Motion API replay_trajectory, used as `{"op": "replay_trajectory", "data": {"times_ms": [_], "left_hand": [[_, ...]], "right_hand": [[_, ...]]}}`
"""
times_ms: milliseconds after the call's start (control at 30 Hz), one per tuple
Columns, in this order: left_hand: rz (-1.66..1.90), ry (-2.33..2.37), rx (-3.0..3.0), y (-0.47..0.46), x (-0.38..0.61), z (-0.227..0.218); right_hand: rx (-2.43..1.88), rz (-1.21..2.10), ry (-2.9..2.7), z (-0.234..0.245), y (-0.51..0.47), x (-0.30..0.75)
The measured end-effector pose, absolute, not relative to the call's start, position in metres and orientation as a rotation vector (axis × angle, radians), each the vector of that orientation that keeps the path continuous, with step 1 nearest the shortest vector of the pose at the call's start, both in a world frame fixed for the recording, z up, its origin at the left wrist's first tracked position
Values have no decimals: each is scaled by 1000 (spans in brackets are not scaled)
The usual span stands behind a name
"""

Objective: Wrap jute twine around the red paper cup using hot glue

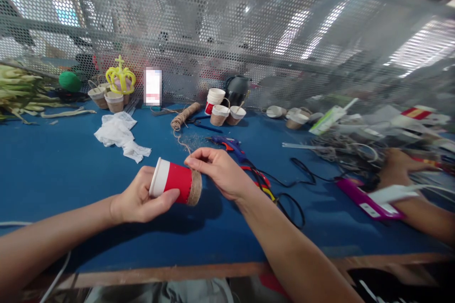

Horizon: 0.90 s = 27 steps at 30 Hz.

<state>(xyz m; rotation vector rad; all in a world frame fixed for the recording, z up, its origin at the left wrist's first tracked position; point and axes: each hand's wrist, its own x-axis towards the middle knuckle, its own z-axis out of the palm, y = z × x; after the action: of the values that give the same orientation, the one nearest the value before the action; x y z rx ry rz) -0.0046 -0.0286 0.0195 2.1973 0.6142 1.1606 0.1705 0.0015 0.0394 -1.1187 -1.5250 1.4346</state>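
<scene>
Tilted on its side, a red and white paper cup [177, 181] is gripped by my left hand [142, 199], thumb along the red wall and fingers behind it. Brown twine is wound in a band [195, 188] round the cup's base end. My right hand [216, 168] pinches the twine between thumb and fingers at the upper edge of that band. From there the strand runs back over the table to a twine roll [185, 116]. A blue glue gun [227, 143] lies beyond my right hand.
White crumpled cloth [120, 133] lies at left. Twine-wrapped cups [219, 114] and a stack of paper cups [214, 99] stand at the back. A purple power strip [368, 201], cables and another person's arm [423, 203] occupy the right. A perforated metal screen [199, 33] rises behind.
</scene>
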Motion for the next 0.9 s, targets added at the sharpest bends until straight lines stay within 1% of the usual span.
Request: {"op": "replay_trajectory", "data": {"times_ms": [233, 300, 367, 433, 467, 533, 633, 733, 800, 900], "left_hand": [[1171, 637, 2103, -30, -5, 16], [1138, 701, 1947, -29, -5, 14], [1135, 787, 1702, -26, -3, 12], [1168, 846, 1461, -22, -1, 10], [1173, 865, 1374, -19, 1, 10], [1173, 899, 1291, -15, 3, 9], [1152, 887, 1394, -12, 2, 8], [1137, 848, 1548, -11, 0, 7], [1117, 828, 1521, -10, -2, 7], [1060, 743, 1205, -6, -1, 12]], "right_hand": [[-1127, 1408, -1585, 35, 5, 170], [-1185, 1298, -1692, 34, 8, 172], [-1280, 1121, -1787, 35, 11, 174], [-1325, 997, -1793, 38, 11, 176], [-1314, 995, -1773, 40, 11, 177], [-1253, 1091, -1762, 44, 7, 178], [-1202, 1291, -1780, 46, 3, 178], [-1159, 1419, -1697, 43, 2, 177], [-1132, 1436, -1666, 43, 3, 177], [-1142, 1354, -1734, 45, 3, 179]]}}
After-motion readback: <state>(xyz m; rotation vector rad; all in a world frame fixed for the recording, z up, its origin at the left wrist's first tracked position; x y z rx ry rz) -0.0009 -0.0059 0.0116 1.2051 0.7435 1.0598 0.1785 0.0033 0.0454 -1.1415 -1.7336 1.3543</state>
